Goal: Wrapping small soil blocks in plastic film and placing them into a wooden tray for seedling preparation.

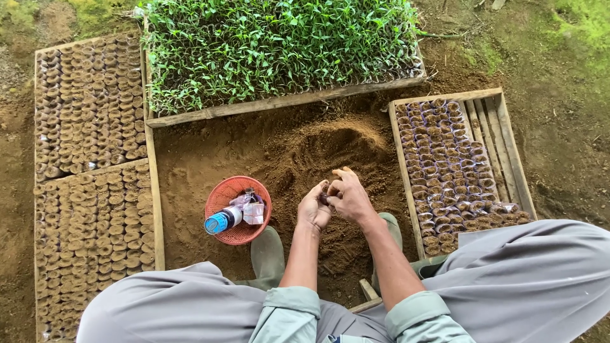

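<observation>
**Caller:** Two hands meet in the middle, right over the soil heap point(330, 159). The left hand point(313, 208) is cupped, fingers curled in, and the right hand point(348, 195) is pressed against it, fingertips bent toward the same spot.

**Spotter:** What's between them?

**Caller:** Something small and dark point(325, 199), pinched where the fingers meet. Too tiny to name; it could be a little pot or a clump of earth, I can't tell.

**Spotter:** And under the hands?

**Caller:** Loose brown soil, with a scooped hollow at the top of the heap just beyond the fingers. Two green rubber boots point(267, 254) poke out either side of the forearms, planted on the dirt, with grey trousers and pale green cuffs at the bottom of the view.

**Spotter:** Left side?

**Caller:** A red mesh basket point(222, 194) sits on the ground just beside the left hand, holding a white bottle with a blue cap point(223, 220) lying on its side and some crumpled plastic wrap point(249, 208).

**Spotter:** Further out?

**Caller:** On the right, a slatted wooden tray point(499, 127) is partly filled with small soil-packed pots point(445, 171) in rows; its far strip is bare slats. On the left, two wooden trays point(152, 190) are packed full of similar pots. Beyond the heap, a long tray of green seedlings point(273, 44) stands thick and leafy.
</observation>
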